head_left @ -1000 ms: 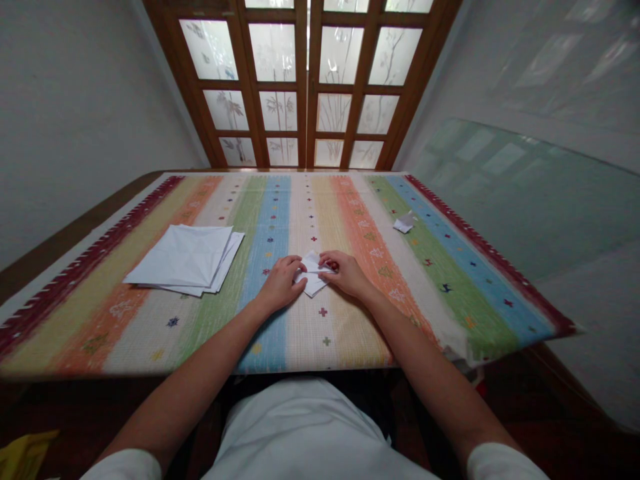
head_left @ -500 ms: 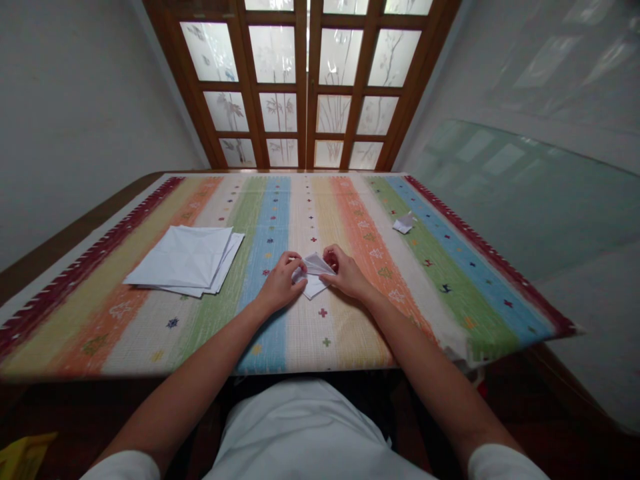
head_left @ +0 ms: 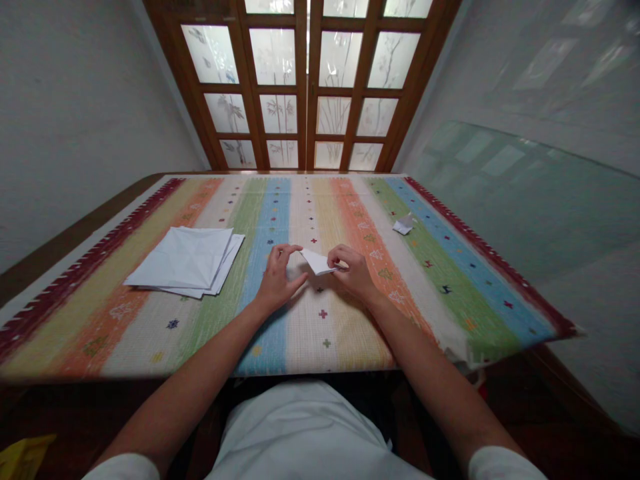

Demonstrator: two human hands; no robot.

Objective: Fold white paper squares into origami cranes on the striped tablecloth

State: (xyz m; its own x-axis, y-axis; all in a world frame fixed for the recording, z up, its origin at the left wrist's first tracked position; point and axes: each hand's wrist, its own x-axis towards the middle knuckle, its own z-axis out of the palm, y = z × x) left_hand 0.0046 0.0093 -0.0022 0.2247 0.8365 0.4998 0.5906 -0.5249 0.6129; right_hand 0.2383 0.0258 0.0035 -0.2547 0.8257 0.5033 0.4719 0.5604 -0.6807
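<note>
A small folded piece of white paper is held just above the striped tablecloth, between my two hands. My right hand pinches its right corner, fingers curled. My left hand is open on the other side, thumb and fingers spread apart, with the index fingertip at the paper's upper left point. Whether that fingertip presses on the paper or only brushes it is hard to tell. The paper looks flat and pointed, and my right fingers hide its right end.
A stack of creased white paper sheets lies to the left on the striped tablecloth. Toward the back right sits a small folded paper piece. Wooden doors with patterned glass panes stand behind the table, and a glass panel leans at the right wall.
The folded paper has been turned and lifted, now showing a flat pointed side. My left hand has let go its pinch and spread its fingers; my right hand keeps hold.
</note>
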